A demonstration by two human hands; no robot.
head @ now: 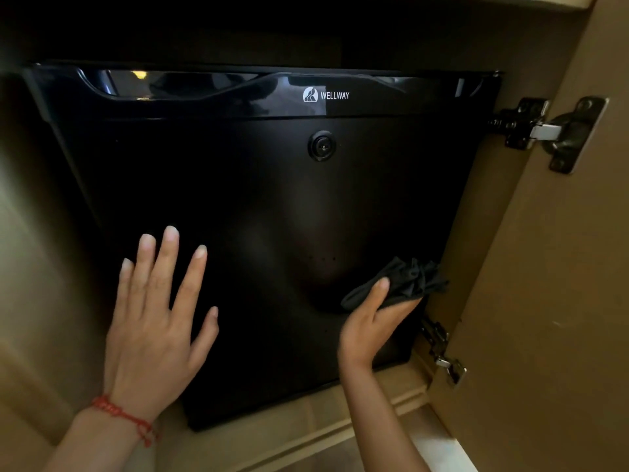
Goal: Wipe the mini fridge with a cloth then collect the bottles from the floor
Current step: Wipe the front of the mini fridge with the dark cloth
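A glossy black mini fridge (258, 185) with a "WELLWAY" logo and a round lock fills the middle of the view, set inside a wooden cabinet. My left hand (153, 321) lies flat on the lower left of the fridge door, fingers spread, with a red string bracelet on the wrist. My right hand (371, 321) presses a bunched black cloth (405, 281) against the door's lower right part. No bottles are in view.
The open wooden cabinet door (551, 301) stands at the right, held by two metal hinges (544, 131). The cabinet's side wall (30, 267) is close on the left. A wooden ledge (306, 427) runs below the fridge.
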